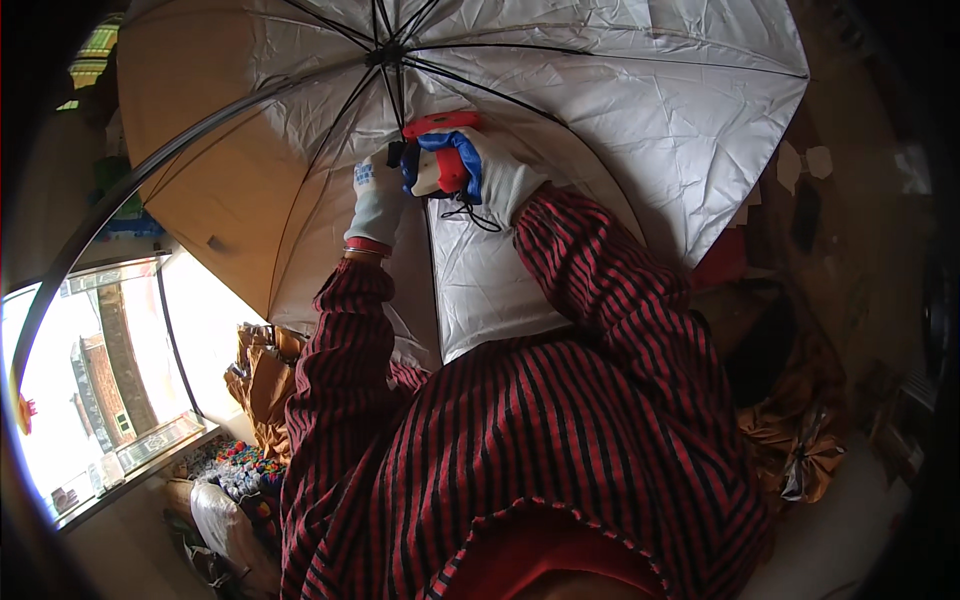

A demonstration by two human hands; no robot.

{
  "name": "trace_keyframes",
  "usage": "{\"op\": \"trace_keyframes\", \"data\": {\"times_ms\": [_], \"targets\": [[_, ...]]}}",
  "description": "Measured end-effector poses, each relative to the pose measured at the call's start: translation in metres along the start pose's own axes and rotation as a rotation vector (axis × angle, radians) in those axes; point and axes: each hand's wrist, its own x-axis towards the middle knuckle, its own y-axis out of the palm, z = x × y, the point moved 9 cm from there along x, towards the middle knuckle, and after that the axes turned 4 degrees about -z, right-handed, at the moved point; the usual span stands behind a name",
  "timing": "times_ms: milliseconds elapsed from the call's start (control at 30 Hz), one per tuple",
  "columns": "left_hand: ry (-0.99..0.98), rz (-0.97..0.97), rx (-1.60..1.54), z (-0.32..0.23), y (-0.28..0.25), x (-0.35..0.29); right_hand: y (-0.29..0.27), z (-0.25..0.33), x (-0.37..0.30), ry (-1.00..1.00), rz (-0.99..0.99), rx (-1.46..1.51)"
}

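Note:
An opened umbrella (590, 110) with a wrinkled silver lining spreads in front of me, its inside facing me and its black ribs meeting at a dark hub (388, 54). Below the hub, my gloved hands come together. My right hand (490, 175), in a white glove with blue on the fingers, is closed round a red umbrella handle (452, 170). A thin black cord loop (474, 214) dangles beneath it. My left hand (378, 190), also in a white glove, has its fingers curled against the handle's left side; they partly hide the grip.
On the left is a bright window (110, 380) with a sill. Crumpled brown wrapping (265, 385) and a multicoloured knitted item (235, 468) lie near it. More shiny brown wrapping (795, 440) is at the right. A dark curved bar (150, 165) arcs across the left side.

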Motion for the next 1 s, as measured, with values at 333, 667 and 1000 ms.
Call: {"op": "trace_keyframes", "data": {"times_ms": [333,667,1000], "targets": [[-0.237,-0.02,0.109,0.028,-0.002,-0.002,-0.047,-0.011,0.007,0.029,-0.015,0.042],[-0.289,-0.112,0.157,0.067,-0.004,0.003,-0.042,0.005,-0.097,-0.018,-0.144,-0.326],[-0.077,-0.078,0.225,0.09,0.008,-0.017,-0.064,0.146,-0.216,-0.639,-0.125,-0.301]]}}
